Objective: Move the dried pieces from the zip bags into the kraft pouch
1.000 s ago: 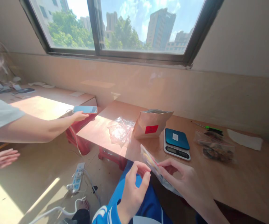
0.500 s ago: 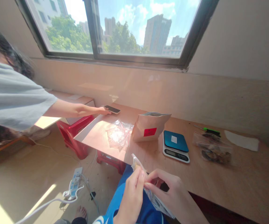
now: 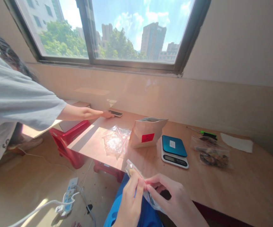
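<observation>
While raised over lap, left hand (image 3: 130,201) and right hand (image 3: 171,201) together, fingertips pinching clear zip bag (image 3: 148,194) top.

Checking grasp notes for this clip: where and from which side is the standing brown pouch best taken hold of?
Grip the brown pouch by its upper side edges, coming from above. It stands upright with its mouth open, and the scale and clear bags crowd its lower flanks.

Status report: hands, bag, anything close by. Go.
Left hand and right hand both pinch the zip bag at its red seal. Scale and paper pouch sit beyond, apart.
</observation>
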The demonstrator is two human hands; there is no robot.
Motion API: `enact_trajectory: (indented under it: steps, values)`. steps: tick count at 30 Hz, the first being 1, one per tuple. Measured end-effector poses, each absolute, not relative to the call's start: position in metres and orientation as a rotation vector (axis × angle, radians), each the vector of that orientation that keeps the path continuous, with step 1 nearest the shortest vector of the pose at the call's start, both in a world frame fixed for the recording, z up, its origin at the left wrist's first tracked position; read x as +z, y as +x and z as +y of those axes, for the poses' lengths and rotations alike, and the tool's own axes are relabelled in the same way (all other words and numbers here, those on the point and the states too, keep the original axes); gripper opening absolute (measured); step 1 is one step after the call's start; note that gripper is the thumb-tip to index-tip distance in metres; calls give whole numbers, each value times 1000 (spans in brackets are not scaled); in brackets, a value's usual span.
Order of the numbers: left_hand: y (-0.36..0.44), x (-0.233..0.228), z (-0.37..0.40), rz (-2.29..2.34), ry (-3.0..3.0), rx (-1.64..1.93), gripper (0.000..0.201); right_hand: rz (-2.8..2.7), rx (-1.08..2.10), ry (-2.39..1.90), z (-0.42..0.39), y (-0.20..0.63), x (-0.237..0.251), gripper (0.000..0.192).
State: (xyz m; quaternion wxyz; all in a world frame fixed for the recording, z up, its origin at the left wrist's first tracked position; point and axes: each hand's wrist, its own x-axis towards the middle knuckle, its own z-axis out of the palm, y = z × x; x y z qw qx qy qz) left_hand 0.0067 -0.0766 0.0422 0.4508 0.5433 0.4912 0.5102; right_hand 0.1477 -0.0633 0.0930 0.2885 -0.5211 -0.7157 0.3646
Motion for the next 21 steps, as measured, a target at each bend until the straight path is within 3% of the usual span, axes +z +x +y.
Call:
enact_trajectory:
  steps: [11, 16, 21]
  values:
    - [7, 51, -54, 1321, 1426, 1294, 33, -1987, 307, -1245, -48, 137, 86, 18]
    - [2, 50, -60, 1358, 1452, 1330, 36, -1756, 53, -1279, -30, 145, 95, 17]
    - [-5, 39, -64, 1229, 1419, 1373, 37, -1523, 306, -1287, -17, 162, 125, 15]
